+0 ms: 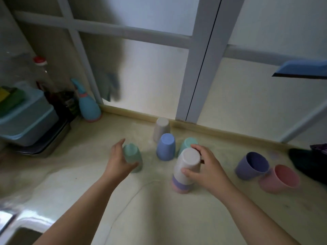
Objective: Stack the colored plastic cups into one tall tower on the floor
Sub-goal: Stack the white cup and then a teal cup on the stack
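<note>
A short stack of upturned cups (pixel 184 177) stands on the pale floor, white on top of purple on top of pink. My right hand (pixel 207 167) grips the white top cup from the right. My left hand (pixel 118 160) wraps around an upturned green cup (pixel 133 156) to the left. Behind the stack stand three more upturned cups: blue (pixel 166 146), green (pixel 187 144) and white (pixel 161 129). Off to the right, a purple cup (pixel 252 167) and a pink cup (pixel 279 178) lie on their sides.
A sliding glass door frame (pixel 196 71) and its sill run behind the cups. At left sit a blue lidded box (pixel 26 119) on a metal tray, a clear bottle with a red cap (pixel 39 61) and a blue spray bottle (pixel 88 106). Dark fabric (pixel 307 161) lies far right.
</note>
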Motion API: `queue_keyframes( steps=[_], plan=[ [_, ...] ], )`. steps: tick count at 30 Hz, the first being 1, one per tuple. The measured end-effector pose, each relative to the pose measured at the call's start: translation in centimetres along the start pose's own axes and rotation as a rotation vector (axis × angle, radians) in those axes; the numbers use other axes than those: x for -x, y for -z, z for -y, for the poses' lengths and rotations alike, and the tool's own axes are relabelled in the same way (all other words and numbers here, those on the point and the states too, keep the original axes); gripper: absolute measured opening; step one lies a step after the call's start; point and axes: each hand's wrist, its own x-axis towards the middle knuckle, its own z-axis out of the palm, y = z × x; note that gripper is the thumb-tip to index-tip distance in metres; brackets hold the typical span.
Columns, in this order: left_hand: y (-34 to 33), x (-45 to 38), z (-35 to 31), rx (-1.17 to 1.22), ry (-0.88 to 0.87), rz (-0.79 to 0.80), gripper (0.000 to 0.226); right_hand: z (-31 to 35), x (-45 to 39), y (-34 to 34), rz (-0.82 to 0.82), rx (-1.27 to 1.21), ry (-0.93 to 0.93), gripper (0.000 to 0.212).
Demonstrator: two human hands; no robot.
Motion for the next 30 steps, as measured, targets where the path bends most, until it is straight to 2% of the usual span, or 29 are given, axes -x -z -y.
queue_keyframes(
  steps=[3,8,11,13,15,18,24,30],
  plan=[
    [-0.6,-1.9,1.2,0.052,0.085,0.023,0.092,-0.2,0.2,0.1,0.026,-0.037,-0.048,0.077],
    [-1.2,-2.8,1.1,0.091,0.12,0.012,0.066,-0.6,0.3,-0.1,0.026,-0.076,-0.058,0.07],
    [0.2,-2.4,-2.6,0.285,0.022,-0.027,0.059,-0.8,0.3,-0.1,0.027,-0.102,-0.066,0.069],
    [1.9,-1.8,-6.8,0.443,-0.071,0.018,0.057,-1.0,0.3,-0.1,0.038,-0.118,-0.081,0.07],
    [3.5,-0.7,-11.3,0.494,-0.21,0.102,0.057,-1.3,0.4,0.0,0.059,-0.107,-0.103,0.082],
    [3.7,1.4,-15.9,0.477,-0.344,0.215,0.057,-1.3,0.7,0.8,0.067,-0.06,-0.117,0.1],
    [-1.1,3.7,-16.3,0.334,-0.343,0.322,0.06,-3.3,2.1,4.7,0.004,0.016,-0.157,0.092],
    [-4.5,4.6,-13.7,0.271,-0.296,0.381,0.053,-5.1,3.8,6.8,-0.018,-0.073,-0.205,0.084]
  ],
)
